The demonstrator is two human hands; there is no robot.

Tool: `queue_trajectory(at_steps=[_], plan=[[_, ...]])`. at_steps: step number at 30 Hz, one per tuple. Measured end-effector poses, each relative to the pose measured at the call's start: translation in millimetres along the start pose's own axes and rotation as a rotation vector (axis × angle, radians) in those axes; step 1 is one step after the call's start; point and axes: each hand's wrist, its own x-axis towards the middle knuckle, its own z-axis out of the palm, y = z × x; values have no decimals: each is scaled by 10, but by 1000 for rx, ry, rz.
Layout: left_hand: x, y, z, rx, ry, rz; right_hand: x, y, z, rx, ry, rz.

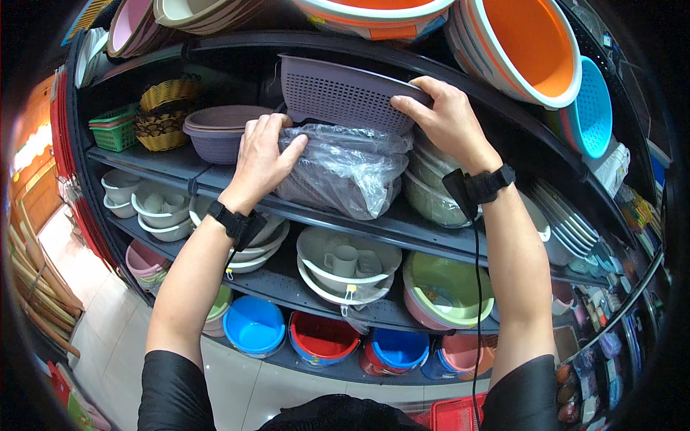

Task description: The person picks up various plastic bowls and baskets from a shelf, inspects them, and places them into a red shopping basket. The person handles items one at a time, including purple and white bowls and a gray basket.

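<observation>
A purple-grey perforated plastic basket [345, 94] is tilted above a stack of baskets wrapped in clear plastic [345, 172] on the upper shelf. My right hand [450, 116] grips the basket's right end, thumb on its outer wall and fingers over the rim. My left hand [264, 153] rests at the left edge of the wrapped stack, fingers up near the basket's lower left corner and thumb on the plastic film. Whether those fingers also touch the basket is hard to tell. Oval purple basins [215, 145] stand just left of my left hand.
Wicker-style baskets [161, 124] and green baskets [114, 132] stand at left. Wrapped bowls [436, 188] are right of the stack. Orange and white basins [531, 48] overhang the shelf above. Below are white basins [347, 264], a green basin [447, 285] and a blue bucket [254, 326].
</observation>
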Motion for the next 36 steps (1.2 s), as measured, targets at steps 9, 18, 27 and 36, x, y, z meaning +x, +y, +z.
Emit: queue_trajectory(at_steps=[9, 18, 27, 36], plan=[[-38, 107, -30, 10, -65, -190, -4, 51, 83, -135, 95, -50], [17, 112, 21, -42, -55, -305, -12, 8, 221, -157, 250, -122], [198, 39, -64, -230, -149, -362, 134, -74, 84, -179, 275, -114], [60, 193, -573, -686, -220, -324, -35, -454, -198, 8, 298, -192]])
